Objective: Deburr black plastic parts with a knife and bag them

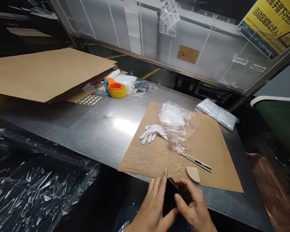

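Note:
Low in the head view, at the near edge of the table, my left hand (pixel 154 203) and my right hand (pixel 194 203) grip a black flat object (pixel 170 195) between them. Its kind is not clear; it is dark and partly covered by my fingers. My left fingers lie along its left side, while the right thumb and fingers pinch its right side. Just beyond my hands, a beige wedge-shaped pad (pixel 193 174) and a slim utility knife (pixel 197 161) rest on a cardboard sheet (pixel 212 145). A white glove (pixel 153 133) lies there beside a crumpled clear plastic bag (pixel 181 132).
A stack of cardboard sheets (pixel 50 72) covers the left of the metal table (pixel 99 129). Near it are an orange tape dispenser (pixel 115 87) and a sticker sheet (pixel 89 100). A wrapped white packet (pixel 217 112) lies back right. Black plastic wrap (pixel 38 183) fills the lower left.

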Action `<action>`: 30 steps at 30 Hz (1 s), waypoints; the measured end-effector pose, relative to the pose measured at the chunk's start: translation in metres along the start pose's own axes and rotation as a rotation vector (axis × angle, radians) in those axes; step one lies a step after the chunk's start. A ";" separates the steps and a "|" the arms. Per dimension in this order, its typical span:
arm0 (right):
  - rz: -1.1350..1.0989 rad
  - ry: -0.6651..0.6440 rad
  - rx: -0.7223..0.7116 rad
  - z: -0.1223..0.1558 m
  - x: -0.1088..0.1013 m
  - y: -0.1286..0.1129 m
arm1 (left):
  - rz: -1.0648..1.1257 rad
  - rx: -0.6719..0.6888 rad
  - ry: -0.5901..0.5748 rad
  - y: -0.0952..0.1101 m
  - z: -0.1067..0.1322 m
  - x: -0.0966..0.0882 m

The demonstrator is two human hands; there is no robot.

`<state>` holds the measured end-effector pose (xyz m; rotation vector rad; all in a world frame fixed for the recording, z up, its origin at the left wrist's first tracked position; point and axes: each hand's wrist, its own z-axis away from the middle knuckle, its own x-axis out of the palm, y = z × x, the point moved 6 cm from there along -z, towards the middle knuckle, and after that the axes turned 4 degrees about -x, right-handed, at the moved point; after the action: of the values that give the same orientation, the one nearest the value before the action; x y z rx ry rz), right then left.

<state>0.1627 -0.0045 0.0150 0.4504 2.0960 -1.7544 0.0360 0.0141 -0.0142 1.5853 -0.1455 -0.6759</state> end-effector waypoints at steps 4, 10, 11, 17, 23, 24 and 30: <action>-0.067 0.084 -0.047 0.003 -0.008 -0.002 | 0.326 -0.153 -0.219 -0.001 -0.001 -0.005; -0.148 -0.019 -0.050 0.003 -0.005 -0.007 | 0.805 -0.308 -0.527 0.006 0.006 0.014; -0.171 -0.037 -0.031 0.004 -0.005 -0.005 | 0.791 -0.307 -0.519 0.006 0.007 0.014; -0.345 -0.102 0.117 0.008 -0.001 0.006 | 0.806 -0.318 -0.497 0.013 0.009 0.011; -0.415 -0.107 0.152 0.003 0.001 0.009 | 0.787 -0.365 -0.463 0.013 0.007 0.012; -0.401 -0.111 0.146 0.002 0.001 0.010 | 0.781 -0.371 -0.452 0.012 0.006 0.011; -0.352 -0.109 0.152 0.003 0.001 0.020 | 0.808 -0.338 -0.474 0.013 0.003 0.010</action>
<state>0.1716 -0.0039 -0.0036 0.0205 2.0692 -2.0896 0.0471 0.0048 -0.0052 0.8958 -0.9187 -0.3864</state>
